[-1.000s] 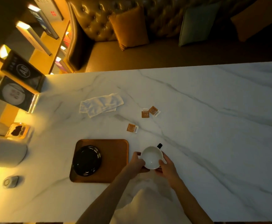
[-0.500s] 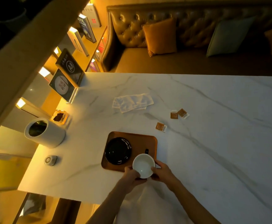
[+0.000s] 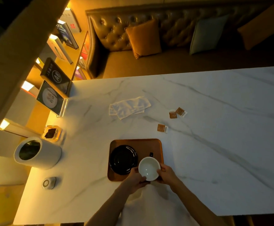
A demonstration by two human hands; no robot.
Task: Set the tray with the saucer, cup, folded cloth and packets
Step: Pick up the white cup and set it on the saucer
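A brown wooden tray [image 3: 155,145] lies on the marble table near its front edge. A black saucer [image 3: 123,159] sits on the tray's left half. I hold a white cup [image 3: 149,168] with a dark handle over the tray's right front corner, my left hand [image 3: 135,178] on its left side and my right hand [image 3: 166,174] on its right. A white cloth [image 3: 129,107] lies flat farther back on the table. Three brown packets lie to its right: two together [image 3: 176,113] and one [image 3: 162,128] nearer the tray.
A white cylindrical container [image 3: 37,153] and a small glass dish [image 3: 51,133] stand at the table's left end, with a small round device [image 3: 49,182] in front. Sign holders [image 3: 51,97] stand at the back left corner. A tufted sofa with cushions [image 3: 143,38] runs behind the table.
Both hands carried the cup leftward from the bare table beside the tray to over the tray's right front corner. The view has shifted, so everything appears farther right.
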